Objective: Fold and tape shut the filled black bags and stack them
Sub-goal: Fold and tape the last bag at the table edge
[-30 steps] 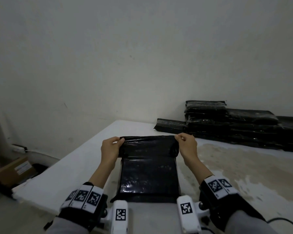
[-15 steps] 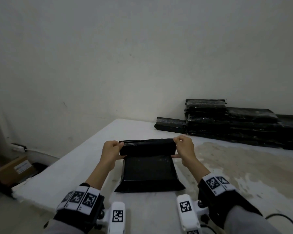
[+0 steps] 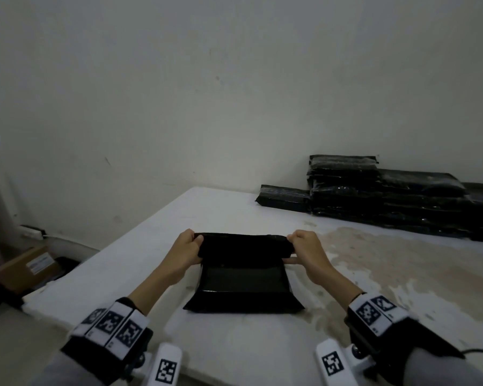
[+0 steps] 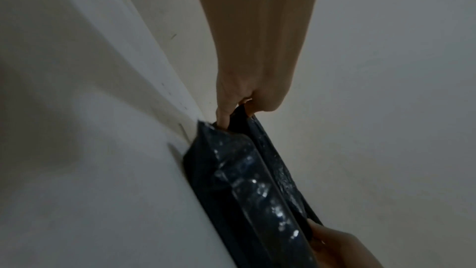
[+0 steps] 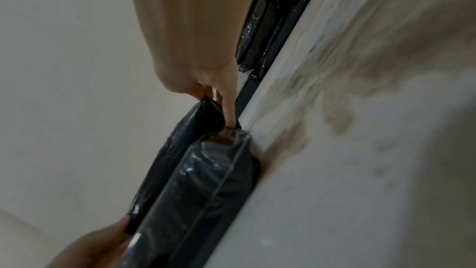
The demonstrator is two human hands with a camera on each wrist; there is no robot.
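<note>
On the table (image 3: 151, 263), both hands are pinching the bag (image 3: 241, 282). Left hand (image 3: 183, 253) and right hand (image 3: 308, 250) are gripping its folded flap's ends.

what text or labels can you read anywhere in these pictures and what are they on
No words or numbers can be read anywhere.
Cardboard box on the floor: a white label, its print too small and blurred to read.
Wrist bands and white tabs: black-and-white square code patterns only, no letters.
Black bag held by the left hand and right hand: no print visible.
Stacked bags: none visible.
</note>
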